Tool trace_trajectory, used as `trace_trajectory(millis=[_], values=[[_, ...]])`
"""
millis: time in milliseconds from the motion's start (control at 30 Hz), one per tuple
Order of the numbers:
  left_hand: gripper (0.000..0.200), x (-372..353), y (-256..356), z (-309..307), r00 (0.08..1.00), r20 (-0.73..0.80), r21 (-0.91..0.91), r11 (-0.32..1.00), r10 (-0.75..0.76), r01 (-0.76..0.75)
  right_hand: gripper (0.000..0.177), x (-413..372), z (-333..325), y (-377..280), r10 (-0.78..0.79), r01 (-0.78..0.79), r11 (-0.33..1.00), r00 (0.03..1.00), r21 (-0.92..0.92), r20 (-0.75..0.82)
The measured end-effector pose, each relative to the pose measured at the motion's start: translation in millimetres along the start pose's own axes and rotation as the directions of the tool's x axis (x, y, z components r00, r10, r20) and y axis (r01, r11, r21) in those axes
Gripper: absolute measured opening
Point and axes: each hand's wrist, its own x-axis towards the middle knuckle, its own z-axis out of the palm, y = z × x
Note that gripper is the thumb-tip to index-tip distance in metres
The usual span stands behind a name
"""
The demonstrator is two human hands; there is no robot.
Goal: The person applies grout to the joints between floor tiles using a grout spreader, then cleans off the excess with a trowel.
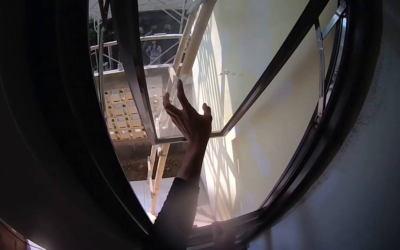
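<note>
Sash point(132, 57): dark metal bars, smooth, faint sheen.
Pane point(258, 28): clear glass, glossy.
Stay point(321, 65): bare silvery metal, smooth.
Frame point(296, 183): dark metal, smooth, dull gloss along its edges.
Wall point(373, 176) beside me: pale plaster, matt, finely rough.
My sleeve point(176, 211): dark cloth, matt, no shine anywhere on it.

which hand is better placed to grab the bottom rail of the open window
Left, likely. The left hand is stretched out through the opening, fingers spread, right at the sash's bottom rail. The right hand appears dimly, low by the sill, far from it.
</note>
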Motion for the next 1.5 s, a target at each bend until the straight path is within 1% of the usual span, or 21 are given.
trace_trajectory(millis=[167, 367, 433, 533, 567, 600, 633, 667, 733, 833, 900, 933, 967, 1067, 1100, 1200, 1300, 1333, 1367, 1467, 1500], values=[[0.099, -6, 9, -30, 0.996, 0.058, -0.064, 0.995, -0.074, 0.077, 0.046, 99, -47, -81, -0.264, 0.280, 0.955, 0.953, 0.100, -0.148], [0.078, -51, 14, -111, 0.913, 0.389, -0.233, 0.945, -0.124, 0.227, 0.071, 234, -101, -253, -0.650, 0.620, 0.758, 0.699, -0.200, -0.299], [0.063, -103, 6, -168, 0.805, 0.593, -0.322, 0.908, -0.026, 0.267, 0.081, 260, -83, -278, -0.629, 0.602, 0.777, 0.723, -0.185, -0.287], [0.065, -207, -39, -271, 0.468, 0.876, -0.293, 0.901, 0.119, 0.320, 0.097, 275, -50, -295, -0.597, 0.567, 0.800, 0.727, -0.196, -0.340], [0.069, -278, -89, -306, 0.419, 0.893, -0.257, 0.950, 0.165, 0.175, 0.099, 273, -45, -298, -0.608, 0.548, 0.794, 0.696, -0.263, -0.383], [0.073, -312, -104, -353, 0.228, 0.971, -0.154, 0.905, 0.066, 0.396, 0.100, 269, -38, -291, -0.619, 0.526, 0.785, 0.669, -0.328, -0.411], [0.076, -377, -154, -401, -0.024, 0.998, 0.056, 0.962, -0.052, 0.267, 0.101, 267, -34, -287, -0.627, 0.521, 0.779, 0.659, -0.348, -0.417], [0.082, -401, -166, -461, -0.161, 0.970, 0.220, 0.942, -0.183, 0.254, 0.102, 268, -34, -286, -0.636, 0.515, 0.771, 0.653, -0.373, -0.412], [0.065, -450, -199, -587, -0.179, 0.863, 0.503, 0.838, -0.473, 0.211, 0.101, 266, -35, -285, -0.614, 0.492, 0.787, 0.682, -0.372, -0.397], [0.049, -530, -260, -801, -0.150, 0.366, 0.821, 0.243, -0.918, 0.518, 0.088, 275, -40, -272, -0.588, 0.464, 0.800, 0.732, -0.380, -0.344], [0.038, -545, -255, -913, -0.113, -0.003, 0.541, -0.097, -0.994, 0.835, 0.084, 277, -34, -257, -0.651, 0.507, 0.747, 0.690, -0.431, -0.317], [0.033, -550, -246, -962, -0.083, -0.116, 0.371, -0.121, -0.990, 0.921, 0.080, 280, -28, -248, -0.708, 0.550, 0.695, 0.636, -0.463, -0.307], [0.030, -553, -227, -1000, -0.157, -0.326, 0.018, -0.172, -0.932, 0.985, 0.086, 276, -26, -244, -0.579, 0.471, 0.790, 0.784, -0.391, -0.226], [0.043, -563, -196, -1071, -0.276, -0.462, -0.224, -0.191, -0.843, 0.956, 0.090, 248, -15, -254, -0.306, 0.266, 0.913, 0.948, -0.309, -0.091], [0.047, -566, -184, -1089, -0.309, -0.460, -0.324, -0.166, -0.832, 0.931, 0.091, 245, -10, -253, -0.316, 0.276, 0.906, 0.945, -0.319, -0.080], [0.050, -559, -183, -1085, -0.266, -0.509, 0.062, -0.343, -0.819, 0.937, 0.071, 225, 1, -240, -0.386, 0.340, 0.901, 0.912, -0.270, -0.138], [0.034, -571, -195, -1055, -0.201, -0.343, 0.070, -0.239, -0.918, 0.968, 0.049, 128, -12, -256, -0.174, 0.138, 0.944, 0.980, 0.301, 0.093], [0.035, -587, -202, -1047, -0.280, -0.306, -0.153, -0.244, -0.910, 0.958, 0.042, 87, -16, -255, -0.153, 0.048, 0.928, 0.954, 0.369, 0.259], [0.042, -572, -187, -1012, -0.250, -0.332, 0.097, -0.296, -0.910, 0.950, 0.038, 45, -17, -255, -0.127, -0.063, 0.926, 0.876, 0.372, 0.464], [0.042, -546, -176, -949, -0.175, -0.274, 0.281, -0.252, -0.946, 0.926, 0.051, -70, 29, -198, -0.074, -0.352, 0.895, 0.489, 0.275, 0.869], [0.041, -551, -180, -936, -0.137, -0.263, 0.329, -0.222, -0.955, 0.918, 0.057, -111, 55, -184, 0.083, -0.436, 0.895, 0.361, 0.090, 0.929]])
